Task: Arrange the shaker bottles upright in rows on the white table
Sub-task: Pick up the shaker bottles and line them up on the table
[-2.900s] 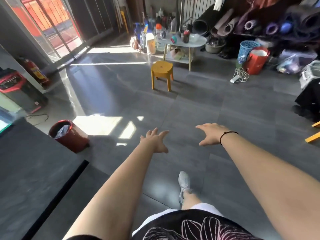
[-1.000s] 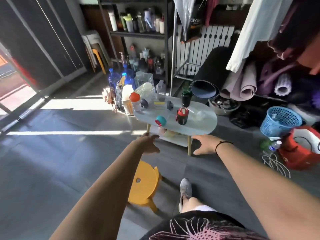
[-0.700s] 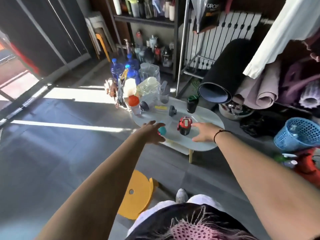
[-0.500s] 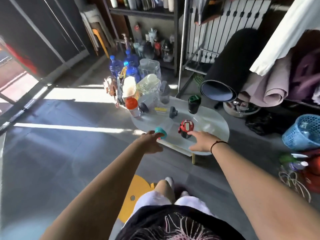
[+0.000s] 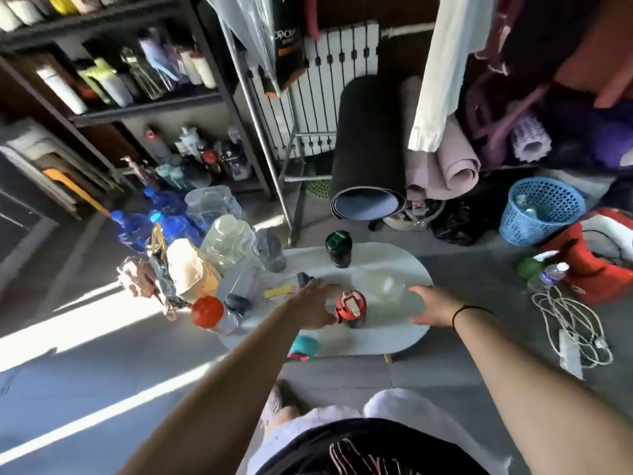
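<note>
Fingers of the left hand (image 5: 313,308) are spread and curved, empty, just beside the red-lidded bottle (image 5: 351,308) and perhaps touching its lid. The right hand (image 5: 430,306) is flat and open, holding nothing, near the other side of this bottle, above the white table (image 5: 404,332).

I judge this is the first reach. The next move asks the left fingers to close around the bottle body.

Further out, a teal-lidded bottle (image 5: 305,346) lies on its side at the near edge. A green-lidded bottle (image 5: 339,248) and an orange-lidded bottle (image 5: 210,313) stand upright, well apart, in no row.
</note>
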A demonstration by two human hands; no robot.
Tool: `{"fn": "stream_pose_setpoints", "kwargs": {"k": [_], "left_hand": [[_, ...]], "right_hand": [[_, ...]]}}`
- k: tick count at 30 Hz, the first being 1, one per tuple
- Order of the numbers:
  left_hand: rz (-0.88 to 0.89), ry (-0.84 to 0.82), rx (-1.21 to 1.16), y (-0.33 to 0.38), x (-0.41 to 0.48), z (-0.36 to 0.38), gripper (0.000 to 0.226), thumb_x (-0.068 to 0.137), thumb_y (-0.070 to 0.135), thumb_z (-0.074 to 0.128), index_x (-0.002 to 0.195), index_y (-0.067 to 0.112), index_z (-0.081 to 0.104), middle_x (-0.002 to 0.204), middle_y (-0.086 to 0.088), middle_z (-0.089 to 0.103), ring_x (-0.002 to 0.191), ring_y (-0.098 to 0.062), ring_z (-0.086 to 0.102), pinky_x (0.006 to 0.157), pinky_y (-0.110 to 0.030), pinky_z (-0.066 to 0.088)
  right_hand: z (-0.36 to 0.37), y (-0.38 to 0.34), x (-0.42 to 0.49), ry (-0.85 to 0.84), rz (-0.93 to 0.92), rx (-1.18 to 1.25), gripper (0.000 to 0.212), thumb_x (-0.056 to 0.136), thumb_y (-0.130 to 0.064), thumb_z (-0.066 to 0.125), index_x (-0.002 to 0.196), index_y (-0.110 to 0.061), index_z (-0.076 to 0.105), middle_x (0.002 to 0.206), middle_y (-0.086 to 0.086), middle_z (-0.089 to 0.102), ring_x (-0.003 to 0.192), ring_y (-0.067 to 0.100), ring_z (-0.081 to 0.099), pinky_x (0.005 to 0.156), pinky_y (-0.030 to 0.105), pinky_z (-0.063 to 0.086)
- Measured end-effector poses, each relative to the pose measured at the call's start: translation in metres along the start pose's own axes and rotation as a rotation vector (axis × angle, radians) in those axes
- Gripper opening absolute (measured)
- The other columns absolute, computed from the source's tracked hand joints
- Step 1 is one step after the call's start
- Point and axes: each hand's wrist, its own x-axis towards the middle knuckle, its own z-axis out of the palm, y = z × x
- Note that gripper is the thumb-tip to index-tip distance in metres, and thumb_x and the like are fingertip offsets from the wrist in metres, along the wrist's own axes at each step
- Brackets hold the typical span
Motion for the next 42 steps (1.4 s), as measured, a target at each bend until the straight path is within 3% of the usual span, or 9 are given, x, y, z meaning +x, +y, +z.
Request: {"fn": "stream_pose_setpoints", "kwargs": {"k": [10, 15, 22, 25, 27, 29, 32, 36, 42], "left_hand": [[0.088, -0.166, 0.111, -0.159, 0.046, 0.043, 0.069, 0.091, 0.037, 0.055, 0.152, 0.031, 0.023, 0.159, -0.002, 0.025, 0.145, -0.023, 0.026, 0.118, -0.036, 0.022], [0.115, -0.271, 0.193, -0.182, 0.091, 0.094, 0.080, 0.088, 0.014, 0.052, 0.150, 0.045, 0.013, 0.164, 0.004, 0.004, 0.148, -0.025, 0.013, 0.114, -0.046, 0.029], [0.371, -0.116, 0.326, -0.196, 0.164, 0.183, 0.083, 0.087, 0.001, 0.049, 0.144, 0.053, 0.020, 0.164, 0.007, -0.003, 0.151, -0.025, -0.004, 0.115, -0.049, 0.028], [0.542, 0.048, 0.462, -0.210, 0.175, 0.216, 0.072, 0.081, 0.030, 0.071, 0.133, 0.061, 0.034, 0.161, 0.008, 0.024, 0.146, -0.028, 0.028, 0.084, -0.039, 0.059], [0.506, 0.165, 0.534, -0.213, 0.178, 0.230, 0.074, 0.057, 0.055, 0.083, 0.121, 0.064, 0.046, 0.143, 0.013, 0.053, 0.124, -0.018, 0.058, 0.051, -0.022, 0.059], [0.488, 0.232, 0.530, -0.211, 0.184, 0.238, 0.070, 0.058, 0.060, 0.079, 0.120, 0.063, 0.046, 0.140, 0.015, 0.055, 0.121, -0.015, 0.060, 0.045, -0.019, 0.056], [0.543, 0.277, 0.492, -0.214, 0.185, 0.251, 0.063, 0.085, 0.043, 0.065, 0.129, 0.068, 0.027, 0.159, 0.021, 0.016, 0.148, -0.016, 0.017, 0.072, -0.031, 0.061], [0.521, 0.188, 0.441, -0.218, 0.180, 0.249, 0.088, 0.095, 0.012, 0.052, 0.133, 0.072, 0.001, 0.158, 0.025, -0.019, 0.149, -0.018, -0.011, 0.095, -0.042, 0.053], [0.527, 0.103, 0.414, -0.205, 0.180, 0.224, 0.087, 0.088, -0.009, 0.039, 0.151, 0.045, 0.011, 0.164, 0.011, -0.002, 0.150, -0.014, -0.003, 0.120, -0.035, 0.021]], "right_hand": [[0.066, -0.105, 0.072, 0.136, 0.071, 0.195, 0.094, 0.075, -0.050, 0.068, 0.151, -0.034, 0.014, 0.160, 0.000, 0.019, 0.137, 0.029, 0.038, 0.107, 0.042, 0.040], [0.090, -0.087, 0.126, 0.191, -0.026, 0.133, 0.096, 0.071, -0.062, 0.066, 0.149, -0.040, 0.014, 0.162, -0.003, 0.010, 0.143, 0.025, 0.026, 0.108, 0.045, 0.039], [0.163, -0.044, 0.200, 0.262, -0.332, 0.024, 0.093, 0.065, -0.065, 0.068, 0.141, -0.053, 0.017, 0.155, -0.023, 0.006, 0.142, 0.008, 0.016, 0.109, 0.030, 0.037], [0.198, -0.029, 0.221, 0.449, -0.432, -0.009, 0.081, 0.072, -0.051, 0.070, 0.135, -0.054, 0.019, 0.147, -0.031, 0.003, 0.135, 0.003, 0.016, 0.102, 0.021, 0.042], [0.211, -0.023, 0.232, 0.576, -0.482, -0.006, 0.080, 0.071, -0.048, 0.067, 0.133, -0.056, 0.018, 0.145, -0.034, 0.004, 0.127, 0.004, 0.023, 0.095, 0.019, 0.045], [0.216, -0.019, 0.240, 0.656, -0.518, 0.002, 0.081, 0.066, -0.051, 0.064, 0.133, -0.057, 0.018, 0.142, -0.036, 0.007, 0.117, 0.004, 0.027, 0.089, 0.018, 0.043], [0.220, -0.020, 0.242, 0.712, -0.538, 0.001, 0.081, 0.063, -0.051, 0.063, 0.132, -0.057, 0.022, 0.134, -0.042, 0.010, 0.111, 0.007, 0.031, 0.089, 0.020, 0.037], [0.213, -0.029, 0.235, 0.650, -0.469, 0.046, 0.078, 0.067, -0.040, 0.070, 0.130, -0.057, 0.027, 0.140, -0.027, 0.018, 0.117, 0.013, 0.031, 0.099, 0.024, 0.032], [0.211, -0.035, 0.227, 0.615, -0.414, 0.057, 0.077, 0.068, -0.034, 0.075, 0.134, -0.045, 0.035, 0.141, -0.013, 0.025, 0.130, 0.020, 0.034, 0.105, 0.024, 0.023]]}}
